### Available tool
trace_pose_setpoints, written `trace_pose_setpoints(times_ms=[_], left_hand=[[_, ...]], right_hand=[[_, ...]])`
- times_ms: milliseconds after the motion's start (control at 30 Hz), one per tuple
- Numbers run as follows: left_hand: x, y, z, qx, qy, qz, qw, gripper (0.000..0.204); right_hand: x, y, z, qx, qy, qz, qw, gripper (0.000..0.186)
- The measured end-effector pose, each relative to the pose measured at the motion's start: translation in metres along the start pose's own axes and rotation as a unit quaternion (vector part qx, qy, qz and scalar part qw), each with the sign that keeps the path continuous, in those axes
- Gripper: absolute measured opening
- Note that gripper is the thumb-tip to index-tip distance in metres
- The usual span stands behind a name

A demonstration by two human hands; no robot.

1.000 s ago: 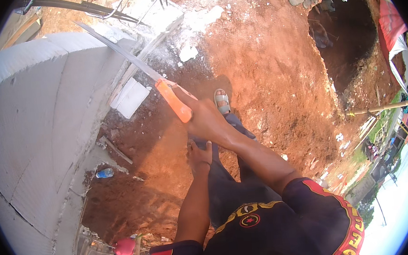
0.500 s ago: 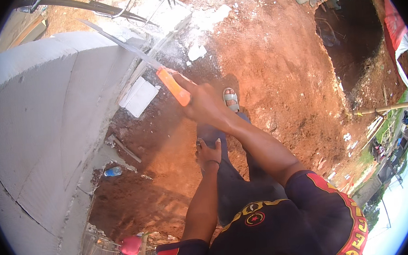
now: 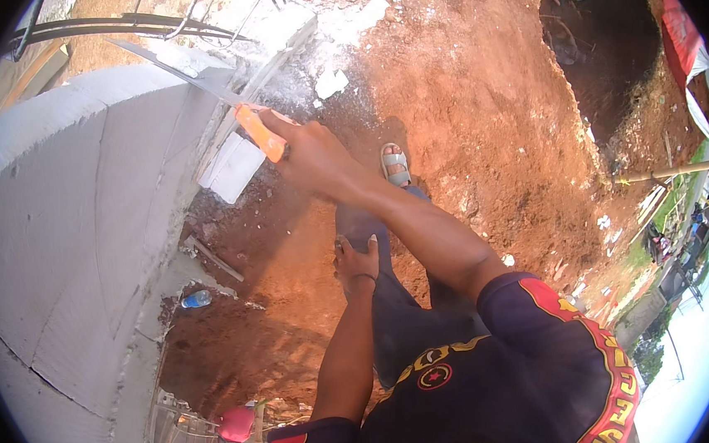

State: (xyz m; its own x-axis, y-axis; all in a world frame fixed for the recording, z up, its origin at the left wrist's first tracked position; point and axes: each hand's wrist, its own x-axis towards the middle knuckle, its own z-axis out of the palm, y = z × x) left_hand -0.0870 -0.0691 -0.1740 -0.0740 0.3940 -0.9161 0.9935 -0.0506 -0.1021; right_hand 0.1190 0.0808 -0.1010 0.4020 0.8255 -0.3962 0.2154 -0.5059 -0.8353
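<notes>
My right hand point(image 3: 309, 154) is closed round the orange handle of a handsaw point(image 3: 261, 132). The saw's long thin blade slants away to the far left, along the end of a pale grey block wall point(image 3: 55, 228). Whether its teeth are in the block cannot be made out. My left hand point(image 3: 356, 265) rests on my dark trouser leg near the knee, thumb apart from the fingers and nothing held. A loose white block point(image 3: 233, 166) lies at the wall's foot, just below the saw handle.
Dark steel bars point(image 3: 122, 25) cross beyond the wall's far end. White rubble point(image 3: 331, 83) lies on the reddish soil. A deep pit point(image 3: 608, 52) opens at the far right, near a bamboo pole point(image 3: 671, 171). A plastic bottle point(image 3: 196, 299) lies beside the wall.
The saw and my right hand have moved left and slightly away from me. My left hand stays on my leg. The whole view has shifted a little.
</notes>
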Motion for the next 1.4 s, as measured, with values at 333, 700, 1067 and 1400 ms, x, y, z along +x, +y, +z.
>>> trace_pose_setpoints(times_ms=[333,700,1067,1400], left_hand=[[-0.001,0.002,0.007,0.033,0.013,0.004,0.999,0.088],[-0.008,0.004,0.004,0.019,0.031,0.001,0.999,0.088],[-0.008,0.005,0.013,0.03,0.052,0.006,0.998,0.088],[-0.008,0.003,0.01,0.011,0.045,0.024,0.999,0.088]], right_hand=[[-0.124,0.031,-0.025,0.005,0.016,-0.021,1.0,0.07],[-0.073,0.038,-0.021,0.003,-0.02,0.01,1.0,0.069],[0.006,0.016,0.011,0.002,-0.016,0.017,1.0,0.062],[-0.021,0.02,-0.004,-0.02,-0.036,0.036,0.999,0.064]])
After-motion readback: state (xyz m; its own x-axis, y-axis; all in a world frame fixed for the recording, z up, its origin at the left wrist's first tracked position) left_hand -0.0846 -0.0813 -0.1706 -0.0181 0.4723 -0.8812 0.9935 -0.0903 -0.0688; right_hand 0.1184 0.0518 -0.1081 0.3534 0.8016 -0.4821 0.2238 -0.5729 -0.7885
